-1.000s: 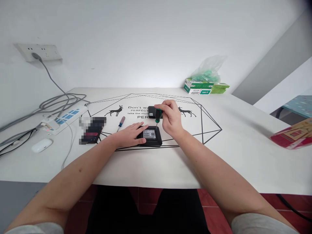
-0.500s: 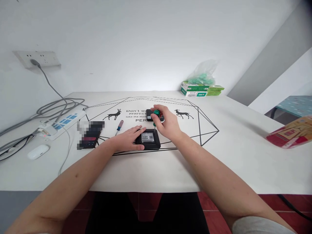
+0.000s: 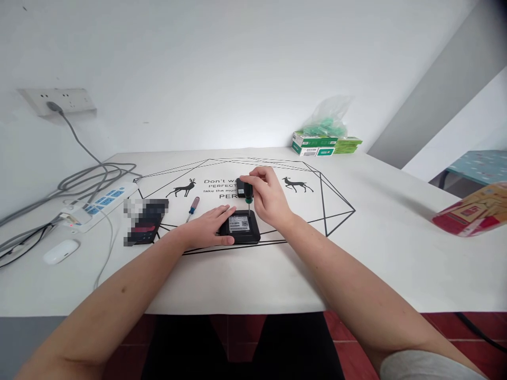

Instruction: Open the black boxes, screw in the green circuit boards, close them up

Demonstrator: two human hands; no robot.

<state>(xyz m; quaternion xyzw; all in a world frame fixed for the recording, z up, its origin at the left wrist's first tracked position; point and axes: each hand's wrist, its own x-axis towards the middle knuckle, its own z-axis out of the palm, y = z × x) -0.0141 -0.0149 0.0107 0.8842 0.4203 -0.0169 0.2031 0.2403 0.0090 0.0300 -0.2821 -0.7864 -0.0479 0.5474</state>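
Note:
A black square device (image 3: 253,235) with a white printed label (image 3: 238,224) lies flat on the table in front of me. My left hand (image 3: 209,227) spans its left side, thumb at the near edge and forefinger at the far edge, holding it against the table. In the fingers of my right hand (image 3: 270,198) is a screwdriver (image 3: 247,191) with a black and green handle. It stands nearly upright, its shaft reaching down to the device's far right corner; the exact contact point is too small to see. Just behind, a second black object (image 3: 241,184) is partly covered by my right hand.
Left of my left hand lie another screwdriver (image 3: 193,207) and a phone (image 3: 148,224), partly pixelated. Farther left are a power strip (image 3: 113,198), cables and a white earbud case (image 3: 61,252). Green-and-white boxes (image 3: 317,141) stand at the back; a red-and-yellow package (image 3: 471,214) sits at right.
My right hand's fingers have shifted around the screwdriver's handle, and its black side now shows where the green end showed before. My left hand and the device stay put.

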